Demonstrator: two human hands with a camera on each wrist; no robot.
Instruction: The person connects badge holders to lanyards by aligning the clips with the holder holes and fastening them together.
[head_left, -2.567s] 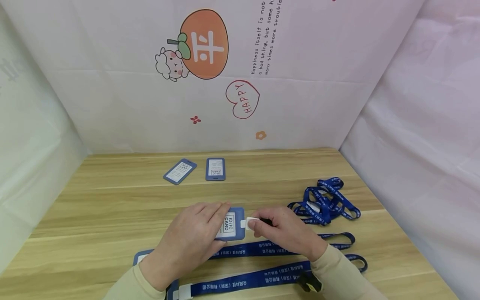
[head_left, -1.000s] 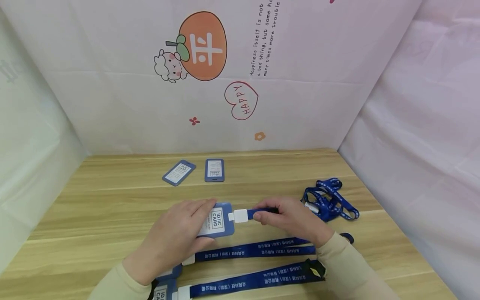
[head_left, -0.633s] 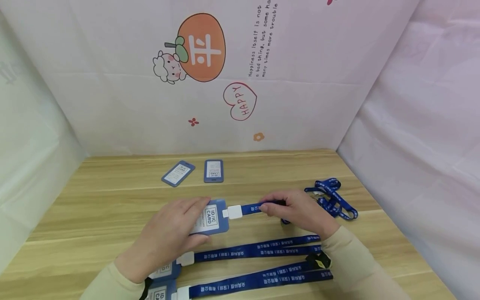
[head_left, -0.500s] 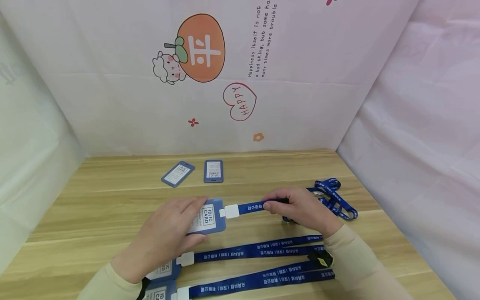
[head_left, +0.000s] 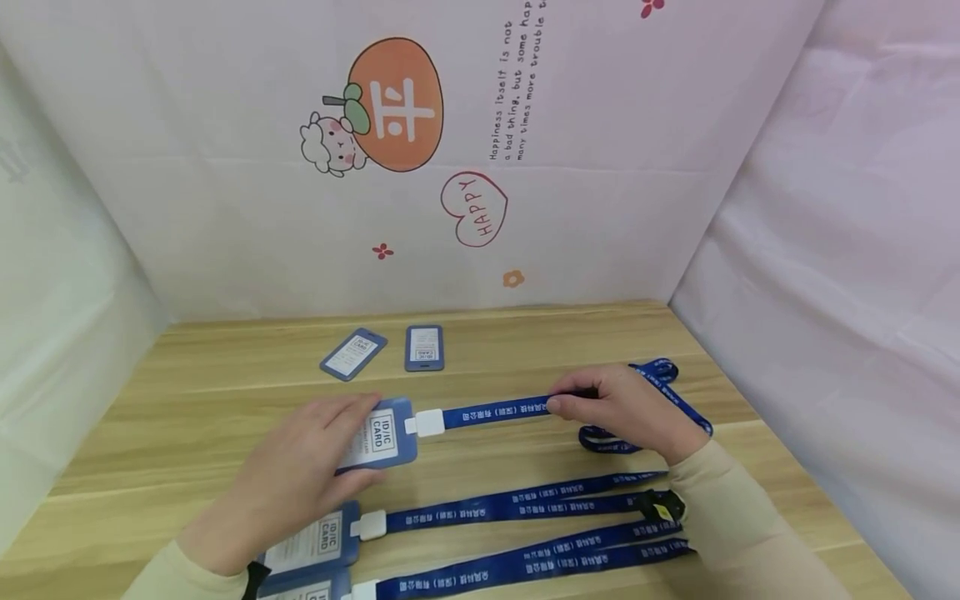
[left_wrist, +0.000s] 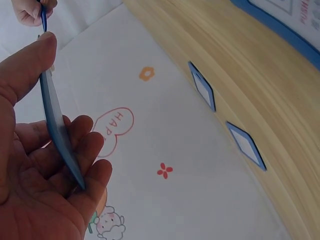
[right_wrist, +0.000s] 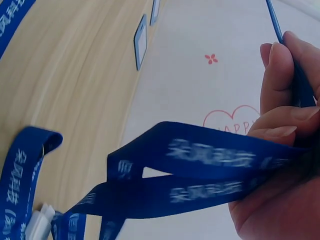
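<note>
My left hand (head_left: 300,467) holds a blue-framed ID card holder (head_left: 393,433) between thumb and fingers, raised off the table; the left wrist view shows the holder (left_wrist: 59,125) edge-on against the fingers. A white clip (head_left: 430,422) joins it to a blue printed lanyard (head_left: 495,412). To the right, my right hand (head_left: 630,408) pinches that lanyard, and the strap between both hands is stretched straight. In the right wrist view the lanyard's loop (right_wrist: 210,150) trails out below the right hand (right_wrist: 280,105).
Two card holders with lanyards attached lie in front, the nearer lanyard (head_left: 480,577) below the other lanyard (head_left: 480,509). Two loose card holders (head_left: 354,354) (head_left: 424,348) lie at the back by the printed cloth wall (head_left: 585,233). Another lanyard (head_left: 663,371) lies behind the right hand.
The left hand has drawn the card holder leftward while the right hand has slid rightward along the lanyard. More strap now shows between them, and the pile at right has partly come apart.
</note>
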